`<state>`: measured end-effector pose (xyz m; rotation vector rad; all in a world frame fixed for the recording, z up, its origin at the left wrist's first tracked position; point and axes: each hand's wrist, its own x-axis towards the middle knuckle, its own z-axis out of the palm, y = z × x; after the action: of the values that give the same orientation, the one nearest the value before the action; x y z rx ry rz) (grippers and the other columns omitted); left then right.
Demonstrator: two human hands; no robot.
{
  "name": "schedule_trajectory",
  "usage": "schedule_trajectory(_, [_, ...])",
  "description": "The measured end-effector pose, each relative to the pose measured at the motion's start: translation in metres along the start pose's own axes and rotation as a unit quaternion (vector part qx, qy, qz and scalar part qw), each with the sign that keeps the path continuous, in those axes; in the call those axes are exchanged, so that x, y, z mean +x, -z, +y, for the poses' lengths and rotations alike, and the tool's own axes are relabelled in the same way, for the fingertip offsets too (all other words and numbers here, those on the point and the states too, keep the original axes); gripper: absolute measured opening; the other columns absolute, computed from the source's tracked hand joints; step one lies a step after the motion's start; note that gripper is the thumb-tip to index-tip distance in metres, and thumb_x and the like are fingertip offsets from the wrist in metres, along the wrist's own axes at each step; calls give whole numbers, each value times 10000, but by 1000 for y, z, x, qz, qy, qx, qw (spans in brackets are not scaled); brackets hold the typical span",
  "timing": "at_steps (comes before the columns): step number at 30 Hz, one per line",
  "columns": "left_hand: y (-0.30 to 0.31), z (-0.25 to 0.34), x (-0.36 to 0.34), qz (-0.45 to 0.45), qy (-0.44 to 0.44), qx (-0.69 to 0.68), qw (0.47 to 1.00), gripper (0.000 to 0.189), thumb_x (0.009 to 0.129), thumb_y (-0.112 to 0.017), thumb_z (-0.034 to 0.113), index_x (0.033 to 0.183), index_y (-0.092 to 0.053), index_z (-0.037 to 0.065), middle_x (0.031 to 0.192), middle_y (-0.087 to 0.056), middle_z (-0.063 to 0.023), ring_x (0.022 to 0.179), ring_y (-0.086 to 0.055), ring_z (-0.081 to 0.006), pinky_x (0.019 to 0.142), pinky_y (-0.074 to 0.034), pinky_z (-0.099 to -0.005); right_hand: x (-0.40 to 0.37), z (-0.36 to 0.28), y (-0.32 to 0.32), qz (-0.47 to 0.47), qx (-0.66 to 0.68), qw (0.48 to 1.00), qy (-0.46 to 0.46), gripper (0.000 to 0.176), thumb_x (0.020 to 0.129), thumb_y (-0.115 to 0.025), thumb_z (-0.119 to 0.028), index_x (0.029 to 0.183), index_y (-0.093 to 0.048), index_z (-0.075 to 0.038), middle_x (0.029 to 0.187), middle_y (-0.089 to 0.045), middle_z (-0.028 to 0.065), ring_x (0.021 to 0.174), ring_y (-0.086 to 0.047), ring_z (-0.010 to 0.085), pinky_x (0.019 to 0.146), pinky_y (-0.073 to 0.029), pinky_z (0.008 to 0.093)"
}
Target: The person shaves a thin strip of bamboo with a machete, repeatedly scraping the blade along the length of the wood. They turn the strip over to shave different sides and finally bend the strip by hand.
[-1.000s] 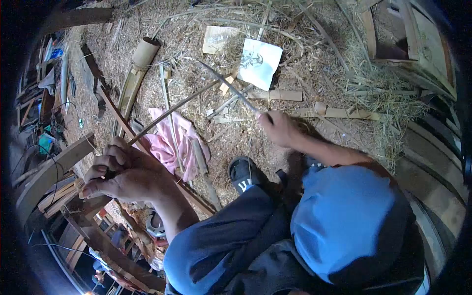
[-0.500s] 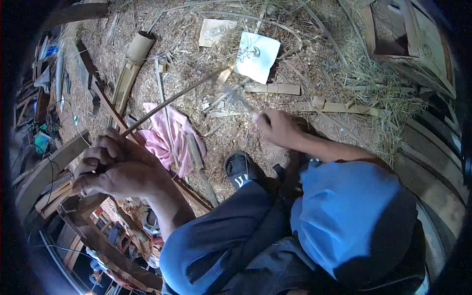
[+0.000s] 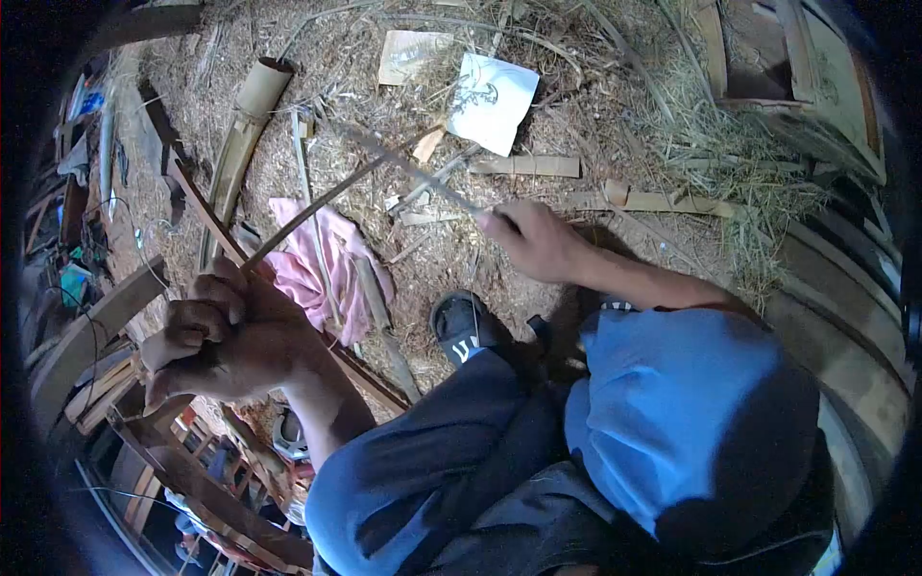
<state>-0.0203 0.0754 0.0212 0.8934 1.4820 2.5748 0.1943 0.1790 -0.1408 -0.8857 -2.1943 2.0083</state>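
My left hand is closed around the lower end of a thin brown bamboo strip, which slants up and to the right. My right hand grips the handle of a knife, mostly hidden by the fingers. The blade points up and left, blurred toward its tip, and overlaps the strip near its far end. Close to that end is a pale wedge-shaped piece. Below the strip, a pink cloth lies on the ground.
Shavings and dry straw cover the floor. A split bamboo tube, white printed paper, and a flat bamboo piece lie ahead. At left stands wooden framing; a wooden box is at upper right. My sandalled foot is below.
The knife blade has swung leftward and now crosses the strip in view. My left hand keeps its hold on the strip, nearly still.
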Motion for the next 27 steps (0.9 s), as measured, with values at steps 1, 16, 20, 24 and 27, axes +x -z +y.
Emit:
schedule_trajectory(1, [0, -1, 1, -13, -7, -13, 1000, 627, 902, -224, 696, 663, -380, 137, 529, -263, 5, 446, -213, -130, 440, -212, -275, 0, 7, -1, -3, -4, 1000, 1, 579, 962, -440, -466, 618, -490, -2, 515, -452, 109, 507, -424, 183, 513, -358, 403])
schedule_trajectory(16, [0, -4, 0, -202, 5, -131, 971, 597, 915, -263, 675, 665, -347, 140, 537, -280, 20, 446, -250, -120, 466, -225, -289, -2, 39, 4, 28, -56, 989, -135, 495, 966, -452, -365, 662, -517, 20, 533, -471, 163, 493, -471, 257, 518, -381, 434])
schedule_trajectory(20, [7, 0, -2, -187, 5, -76, 979, 594, 913, -264, 676, 667, -356, 144, 534, -275, 23, 441, -227, -119, 464, -212, -293, -15, 29, -4, 30, -53, 998, 32, 494, 973, -442, -383, 696, -472, 24, 503, -449, 147, 471, -460, 228, 514, -382, 434])
schedule_trajectory(24, [-1, 3, 0, -213, 11, -90, 973, 582, 913, -280, 674, 671, -371, 152, 538, -271, 11, 457, -243, -140, 476, -229, -319, 5, 48, 9, 19, -38, 973, -228, 507, 967, -455, -410, 682, -467, 9, 528, -453, 132, 532, -512, 247, 566, -413, 412])
schedule_trajectory(27, [-10, -3, -5, -171, -39, -80, 981, 599, 938, -247, 637, 716, -401, 103, 528, -274, -10, 422, -209, -125, 412, -206, -275, -18, 25, -2, 20, -34, 999, 12, 543, 968, -437, -440, 671, -465, 14, 485, -452, 116, 516, -547, 264, 564, -426, 423])
